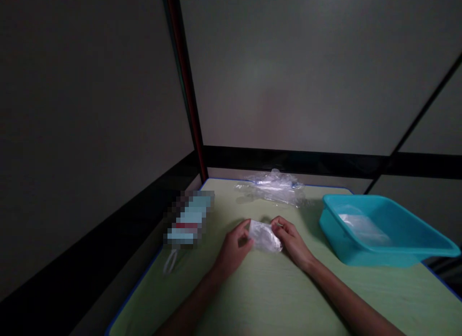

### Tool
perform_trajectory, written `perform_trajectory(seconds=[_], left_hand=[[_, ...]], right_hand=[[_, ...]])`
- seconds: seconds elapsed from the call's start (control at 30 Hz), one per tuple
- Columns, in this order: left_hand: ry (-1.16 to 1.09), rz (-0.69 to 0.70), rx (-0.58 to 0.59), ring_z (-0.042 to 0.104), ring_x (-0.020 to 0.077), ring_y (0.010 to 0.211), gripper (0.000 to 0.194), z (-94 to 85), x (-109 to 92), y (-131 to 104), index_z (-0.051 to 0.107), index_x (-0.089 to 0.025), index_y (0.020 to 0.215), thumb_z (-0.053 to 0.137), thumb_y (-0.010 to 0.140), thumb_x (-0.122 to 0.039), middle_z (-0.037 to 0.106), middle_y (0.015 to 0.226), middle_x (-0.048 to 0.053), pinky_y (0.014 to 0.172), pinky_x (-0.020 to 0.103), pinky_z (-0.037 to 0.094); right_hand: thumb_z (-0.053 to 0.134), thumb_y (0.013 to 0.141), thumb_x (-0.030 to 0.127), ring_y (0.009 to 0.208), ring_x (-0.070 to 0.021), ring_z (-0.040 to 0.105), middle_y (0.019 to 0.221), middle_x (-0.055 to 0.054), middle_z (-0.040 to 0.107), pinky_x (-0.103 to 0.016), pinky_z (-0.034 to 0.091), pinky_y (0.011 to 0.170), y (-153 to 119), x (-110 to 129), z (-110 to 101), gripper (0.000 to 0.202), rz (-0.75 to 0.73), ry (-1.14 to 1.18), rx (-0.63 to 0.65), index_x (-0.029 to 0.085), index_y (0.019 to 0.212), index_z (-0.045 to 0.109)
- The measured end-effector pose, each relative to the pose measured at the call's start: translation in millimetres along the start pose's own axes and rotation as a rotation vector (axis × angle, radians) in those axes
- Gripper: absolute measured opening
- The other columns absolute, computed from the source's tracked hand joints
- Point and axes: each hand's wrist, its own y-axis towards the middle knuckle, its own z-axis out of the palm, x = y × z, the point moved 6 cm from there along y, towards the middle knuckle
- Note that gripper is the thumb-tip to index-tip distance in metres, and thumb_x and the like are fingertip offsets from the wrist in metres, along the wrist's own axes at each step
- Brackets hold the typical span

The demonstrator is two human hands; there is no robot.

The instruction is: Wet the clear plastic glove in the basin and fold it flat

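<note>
Between my two hands is a small clear plastic bag (265, 237), crinkled and shiny, just above or on the pale green table (252, 297); I cannot tell which. My left hand (236, 244) pinches its left edge between thumb and fingers. At its upper right corner, my right hand (290, 239) grips the plastic with thumb and curled fingers. Beyond my hands, a loose pile of clear plastic bags (277, 189) lies near the table's far edge.
A turquoise plastic basin (382, 256) stands on the right, with flat clear plastic bags (364, 228) inside. At the left edge lies a blurred-out light blue object (189, 218) with a white loop (170, 261). Walls (306, 85) close off the back and left.
</note>
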Motion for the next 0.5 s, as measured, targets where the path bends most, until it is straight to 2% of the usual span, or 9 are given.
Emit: perform_trajectory(seconds=[0.07,0.17,0.3,0.4,0.5], left_hand=[[-0.131,-0.072,0.027,0.051,0.0123,0.061,0.052,1.8,4,2,0.042,-0.009,0.114,0.053,0.064,-0.013,0.052,0.061,-0.003,0.061,0.023,0.039],[-0.239,-0.119,0.001,0.049,0.0107,0.057,0.055,-0.2,7,4,0.039,-0.007,0.115,0.055,0.062,-0.013,0.049,0.058,-0.005,0.056,0.021,0.037],[-0.317,-0.15,-0.008,0.046,0.0095,0.052,0.059,-3.5,11,6,0.04,-0.006,0.113,0.058,0.058,-0.014,0.048,0.055,-0.006,0.051,0.02,0.034],[-0.35,-0.178,-0.01,0.046,0.0093,0.049,0.058,-7.5,9,9,0.043,-0.007,0.109,0.063,0.056,-0.018,0.049,0.054,-0.005,0.049,0.02,0.033],[-0.404,-0.234,0.032,0.052,0.0125,0.055,0.051,-7.1,0,11,0.052,-0.009,0.098,0.069,0.053,-0.025,0.056,0.06,-0.001,0.053,0.021,0.036]], right_hand=[[0.042,0.078,0.037,0.044,-0.0076,0.037,0.053,0.006,0.036,-0.018,0.03,0.041,0,-4,2,0.019,0.054,0.083,-0.007,0.019,0.071,0.039],[0.05,0.073,0.038,0.048,-0.0083,0.042,0.057,0.005,0.043,-0.02,0.036,0.044,-1,-8,6,0.022,0.124,0.175,0.01,0.02,0.075,0.04],[0.064,0.061,0.033,0.049,-0.0076,0.044,0.058,0.005,0.047,-0.018,0.039,0.044,-1,-13,13,0.027,0.218,0.306,-0.004,0.018,0.072,0.045],[0.066,0.059,0.031,0.049,-0.0072,0.044,0.056,0.005,0.047,-0.018,0.039,0.042,2,-7,15,0.025,0.238,0.309,-0.014,0.016,0.066,0.047],[0.065,0.058,0.031,0.05,-0.0074,0.044,0.055,0.005,0.048,-0.017,0.04,0.042,5,7,14,0.024,0.258,0.269,-0.021,0.016,0.064,0.048]])
